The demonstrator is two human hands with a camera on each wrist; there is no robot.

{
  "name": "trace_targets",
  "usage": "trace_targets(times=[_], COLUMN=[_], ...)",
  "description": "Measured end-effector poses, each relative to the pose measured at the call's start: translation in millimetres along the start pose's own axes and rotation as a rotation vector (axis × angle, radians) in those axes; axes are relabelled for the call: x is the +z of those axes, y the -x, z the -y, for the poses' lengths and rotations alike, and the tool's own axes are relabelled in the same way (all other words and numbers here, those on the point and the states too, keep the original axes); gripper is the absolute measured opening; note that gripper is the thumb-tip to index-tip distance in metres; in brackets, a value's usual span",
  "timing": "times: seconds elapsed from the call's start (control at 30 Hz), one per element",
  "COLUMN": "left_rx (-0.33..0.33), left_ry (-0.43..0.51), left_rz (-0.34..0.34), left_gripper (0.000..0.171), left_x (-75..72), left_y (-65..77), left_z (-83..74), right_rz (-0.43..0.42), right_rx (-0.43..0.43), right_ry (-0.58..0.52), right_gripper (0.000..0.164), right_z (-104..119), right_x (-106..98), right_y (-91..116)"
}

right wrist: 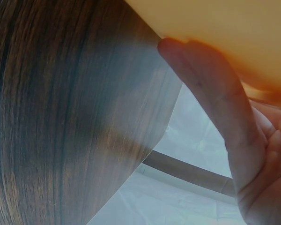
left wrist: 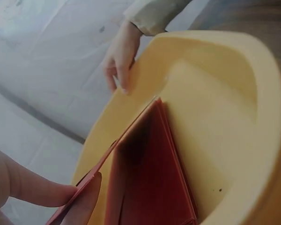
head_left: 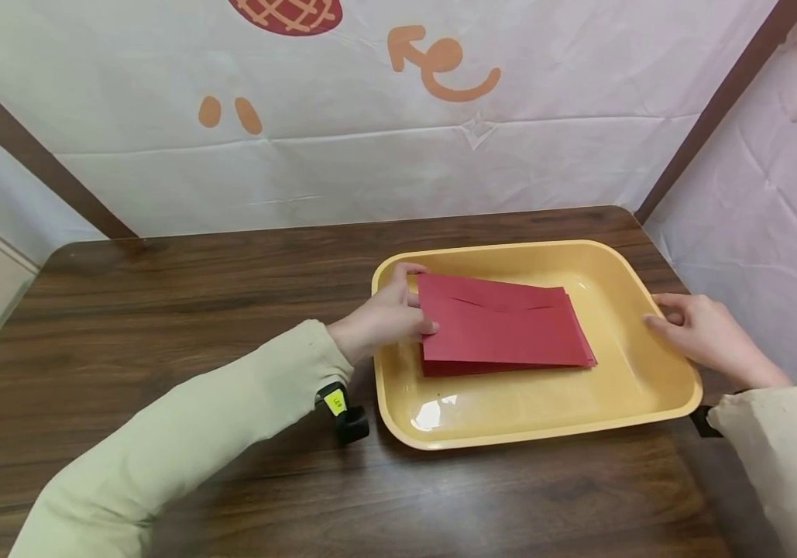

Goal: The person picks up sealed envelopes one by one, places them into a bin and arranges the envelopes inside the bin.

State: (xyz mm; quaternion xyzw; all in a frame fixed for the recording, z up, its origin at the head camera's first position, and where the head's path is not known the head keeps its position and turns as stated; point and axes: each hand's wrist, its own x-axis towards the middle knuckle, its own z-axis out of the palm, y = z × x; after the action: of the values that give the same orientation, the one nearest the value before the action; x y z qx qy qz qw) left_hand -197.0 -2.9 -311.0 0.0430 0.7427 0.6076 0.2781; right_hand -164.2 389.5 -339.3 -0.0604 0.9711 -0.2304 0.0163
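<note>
My left hand pinches the left end of a red envelope between thumb and fingers. That end is lifted, and more red envelopes lie beneath it in the yellow tray. The left wrist view shows a gap between the raised envelope and those below. At the tray's right side, my right hand grips the rim, thumb on the inner side and fingers curled outside. Close up in the right wrist view, the right hand touches the tray wall.
The tray stands on a dark wood-grain table, towards its right side. A white printed cloth hangs behind the table, and another cloth hangs at the right. Black straps with small devices sit at both wrists.
</note>
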Motion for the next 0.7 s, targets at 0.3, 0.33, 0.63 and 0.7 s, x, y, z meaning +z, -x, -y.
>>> trace_targets(times=[0.3,0.33,0.63,0.7], left_rx=[-0.020,-0.023,-0.066,-0.076], left_ry=[-0.175,-0.201,-0.337,-0.376], left_rz=[-0.080,-0.084,-0.080,-0.082], left_gripper=[0.078,0.079,0.080,0.079], left_x=[9.5,9.5,8.1,8.6], left_y=[-15.1,-16.4,-21.0,-19.9], left_z=[4.4,5.4,10.5,10.2], right_rz=[0.008,0.011,0.014,0.016], right_rx=[0.012,0.016,0.023,0.024], right_ry=[0.001,0.000,-0.008,-0.012], right_gripper=[0.045,0.046,0.046,0.047], right_z=[0,0,-1,-1], right_x=[1,1,1,1], right_y=[-1,-1,-1,0])
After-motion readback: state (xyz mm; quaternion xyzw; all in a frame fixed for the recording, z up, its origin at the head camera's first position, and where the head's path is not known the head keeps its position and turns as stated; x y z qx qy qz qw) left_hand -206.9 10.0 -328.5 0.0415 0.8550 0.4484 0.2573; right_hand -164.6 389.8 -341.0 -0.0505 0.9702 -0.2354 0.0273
